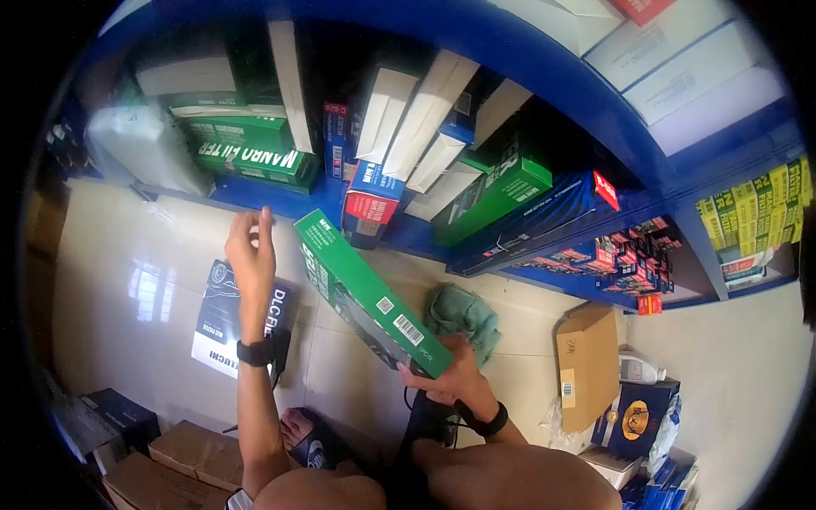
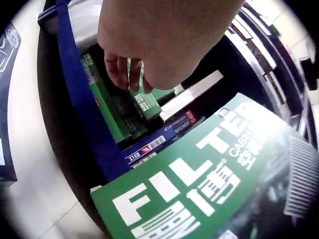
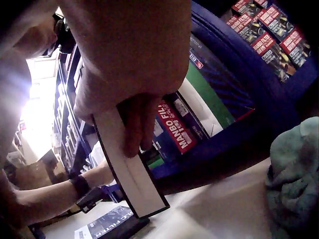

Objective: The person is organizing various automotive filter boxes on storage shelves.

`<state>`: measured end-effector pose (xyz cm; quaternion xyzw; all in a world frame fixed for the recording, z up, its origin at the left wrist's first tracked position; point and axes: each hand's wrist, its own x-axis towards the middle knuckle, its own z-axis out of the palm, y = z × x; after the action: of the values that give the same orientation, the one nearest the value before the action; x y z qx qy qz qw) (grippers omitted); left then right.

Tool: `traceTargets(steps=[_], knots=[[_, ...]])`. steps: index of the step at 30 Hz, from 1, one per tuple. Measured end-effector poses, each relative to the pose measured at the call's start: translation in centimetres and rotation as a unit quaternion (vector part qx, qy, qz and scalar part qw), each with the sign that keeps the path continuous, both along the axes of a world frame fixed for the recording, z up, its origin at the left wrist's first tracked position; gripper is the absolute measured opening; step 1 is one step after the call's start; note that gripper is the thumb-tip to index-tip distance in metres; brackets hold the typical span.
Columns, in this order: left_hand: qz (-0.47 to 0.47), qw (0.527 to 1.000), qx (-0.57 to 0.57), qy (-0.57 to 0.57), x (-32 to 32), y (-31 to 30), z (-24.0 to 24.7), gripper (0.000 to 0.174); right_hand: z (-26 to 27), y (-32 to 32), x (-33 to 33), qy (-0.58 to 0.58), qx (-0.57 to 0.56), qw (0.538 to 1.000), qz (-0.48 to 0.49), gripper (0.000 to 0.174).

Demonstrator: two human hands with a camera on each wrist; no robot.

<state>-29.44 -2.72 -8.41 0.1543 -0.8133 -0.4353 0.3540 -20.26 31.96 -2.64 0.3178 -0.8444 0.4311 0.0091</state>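
Note:
A long green filter box slants across the middle of the head view; its printed face fills the lower part of the left wrist view. My right hand grips the box's near end, with fingers over its narrow white side in the right wrist view. Beyond the box's far end, to its left, my left hand is raised and holds nothing. Its fingers hang loosely bent in the left wrist view, where shelf boxes show behind them.
A blue shelf holds green boxes, white boxes and small red boxes. On the tiled floor lie a dark DLC box and a green cloth. Cartons stand lower left and right.

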Motion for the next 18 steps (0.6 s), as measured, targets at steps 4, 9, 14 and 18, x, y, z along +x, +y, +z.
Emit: traceTargets(steps=[4, 9, 14, 18], knots=[[-0.069, 0.984, 0.106, -0.122, 1.1, 0.4, -0.3, 0.034, -0.7, 0.4, 0.1, 0.032, 0.036, 0.999, 0.000, 0.033], [-0.202, 0.957, 0.206, -0.040, 1.8, 1.9, -0.5, 0.042, -2.2, 0.1, 0.2, 0.067, 0.052, 0.996, -0.024, 0.036], [-0.203, 0.958, 0.191, -0.063, 2.2, 2.4, -0.4, 0.048, -2.2, -0.7, 0.5, 0.039, 0.065, 0.997, -0.015, 0.036], [-0.198, 0.956, 0.206, -0.070, 2.2, 3.1, 0.8, 0.050, -2.7, -1.0, 0.3, 0.046, 0.078, 0.996, -0.022, 0.035]])
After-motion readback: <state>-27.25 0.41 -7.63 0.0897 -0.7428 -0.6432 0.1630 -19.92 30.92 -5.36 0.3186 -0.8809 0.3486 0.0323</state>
